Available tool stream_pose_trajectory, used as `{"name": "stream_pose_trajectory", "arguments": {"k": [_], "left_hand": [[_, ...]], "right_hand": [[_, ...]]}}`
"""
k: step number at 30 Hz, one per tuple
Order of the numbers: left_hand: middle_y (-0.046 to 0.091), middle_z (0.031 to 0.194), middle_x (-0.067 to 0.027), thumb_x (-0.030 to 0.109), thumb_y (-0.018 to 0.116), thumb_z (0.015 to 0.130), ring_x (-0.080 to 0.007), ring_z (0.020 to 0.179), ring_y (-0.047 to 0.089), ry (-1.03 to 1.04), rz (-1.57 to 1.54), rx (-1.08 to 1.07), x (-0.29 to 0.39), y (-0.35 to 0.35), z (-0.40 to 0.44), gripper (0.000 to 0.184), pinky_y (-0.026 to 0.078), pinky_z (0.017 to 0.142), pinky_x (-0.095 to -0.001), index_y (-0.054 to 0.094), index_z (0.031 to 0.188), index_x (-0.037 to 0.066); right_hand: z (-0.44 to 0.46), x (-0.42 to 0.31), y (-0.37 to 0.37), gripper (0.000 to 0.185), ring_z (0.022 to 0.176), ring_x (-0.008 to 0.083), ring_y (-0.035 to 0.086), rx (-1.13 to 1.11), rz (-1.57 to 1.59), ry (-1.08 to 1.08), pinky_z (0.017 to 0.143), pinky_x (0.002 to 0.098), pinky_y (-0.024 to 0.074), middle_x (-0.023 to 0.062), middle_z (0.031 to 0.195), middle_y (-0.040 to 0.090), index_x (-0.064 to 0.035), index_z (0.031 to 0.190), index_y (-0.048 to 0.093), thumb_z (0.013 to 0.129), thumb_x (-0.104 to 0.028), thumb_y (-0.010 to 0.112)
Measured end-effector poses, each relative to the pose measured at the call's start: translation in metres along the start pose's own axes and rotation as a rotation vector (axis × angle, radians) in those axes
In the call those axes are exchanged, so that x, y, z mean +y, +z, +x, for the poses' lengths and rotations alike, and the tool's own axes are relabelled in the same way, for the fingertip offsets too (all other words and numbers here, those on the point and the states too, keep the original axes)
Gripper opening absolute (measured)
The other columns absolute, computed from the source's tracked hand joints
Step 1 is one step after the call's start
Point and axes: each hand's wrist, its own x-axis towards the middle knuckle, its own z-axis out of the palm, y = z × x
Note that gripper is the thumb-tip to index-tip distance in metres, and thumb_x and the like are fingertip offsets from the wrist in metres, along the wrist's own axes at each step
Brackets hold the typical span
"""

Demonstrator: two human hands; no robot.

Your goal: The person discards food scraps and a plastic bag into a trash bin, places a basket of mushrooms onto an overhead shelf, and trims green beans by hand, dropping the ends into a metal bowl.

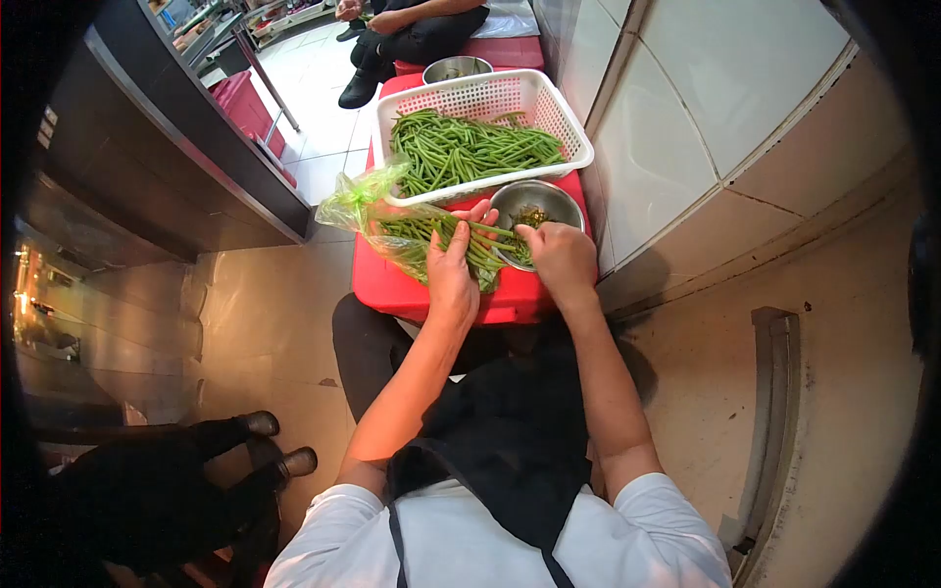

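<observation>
My left hand (pixel 453 267) holds several long green beans, its fingers wrapped round them, beside a clear plastic bag (pixel 365 199) with more beans in it. My right hand (pixel 561 260) is closed at the tips of these beans, over the near rim of a metal bowl (pixel 559 204). Small bean scraps lie in the bowl. Behind it stands a white perforated basket (pixel 561 116) with a heap of green beans (pixel 470 149). Bag, bowl and basket rest on a red box (pixel 368 279).
A seated person (pixel 417 29) is beyond the basket, near a second metal bowl (pixel 458 69). Tiled wall (pixel 652 118) runs close along the right. A dark metal cabinet (pixel 127 147) is at the left. Another person's shoes (pixel 297 462) show at lower left.
</observation>
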Motion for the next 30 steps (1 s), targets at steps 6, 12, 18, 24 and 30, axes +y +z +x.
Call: {"name": "stream_pose_trajectory", "arguments": {"k": [6, 12, 18, 24, 30], "left_hand": [[0.059, 0.135, -0.0206, 0.009, 0.049, 0.104, -0.0295, 0.120, 0.061, 0.024, -0.025, 0.011, 0.002, -0.007, 0.005, 0.016, 0.053, 0.095, -0.0386, 0.054, 0.119, 0.005], [0.056, 0.139, -0.0206, 0.008, 0.047, 0.104, -0.0300, 0.126, 0.056, 0.111, 0.123, -0.057, -0.002, 0.007, -0.004, 0.017, 0.046, 0.105, -0.0405, 0.054, 0.120, 0.004], [0.054, 0.142, -0.0203, 0.008, 0.047, 0.105, -0.0306, 0.131, 0.052, 0.167, 0.146, -0.102, -0.002, 0.003, -0.007, 0.017, 0.042, 0.109, -0.0410, 0.054, 0.120, 0.005], [0.053, 0.142, -0.0210, 0.010, 0.046, 0.105, -0.0311, 0.131, 0.052, 0.159, 0.107, -0.091, -0.004, 0.002, -0.008, 0.016, 0.043, 0.109, -0.0425, 0.054, 0.118, 0.005], [0.053, 0.141, -0.0206, 0.014, 0.048, 0.105, -0.0329, 0.132, 0.051, -0.003, -0.124, -0.039, -0.003, 0.002, -0.007, 0.015, 0.044, 0.110, -0.0452, 0.052, 0.118, 0.006]], "right_hand": [[-0.011, -0.017, -0.029, 0.014, 0.078, 0.0329, 0.067, 0.247, 0.479, -0.099, 0.069, 0.0438, 0.0530, 0.0124, 0.083, 0.068, -0.0043, 0.082, 0.071, 0.085, -0.018, 0.072], [-0.030, -0.049, -0.019, 0.009, 0.075, 0.0294, 0.067, 0.126, 0.541, -0.248, 0.067, 0.0362, 0.0518, 0.0110, 0.084, 0.069, -0.0035, 0.088, 0.074, 0.082, -0.011, 0.073], [-0.025, -0.043, 0.001, 0.017, 0.072, 0.0107, 0.064, -0.168, 1.293, 0.161, 0.067, 0.0253, 0.0494, 0.0042, 0.080, 0.071, 0.0031, 0.096, 0.075, 0.087, -0.011, 0.073], [-0.028, -0.037, 0.001, 0.013, 0.070, 0.0048, 0.058, -0.318, 1.435, 0.239, 0.061, 0.0195, 0.0430, 0.0014, 0.079, 0.069, 0.0012, 0.095, 0.076, 0.089, -0.009, 0.071], [-0.028, -0.028, -0.007, 0.012, 0.067, 0.0044, 0.056, -0.363, 1.532, 0.203, 0.060, 0.0199, 0.0420, 0.0007, 0.077, 0.068, 0.0001, 0.093, 0.076, 0.088, -0.010, 0.071]]}}
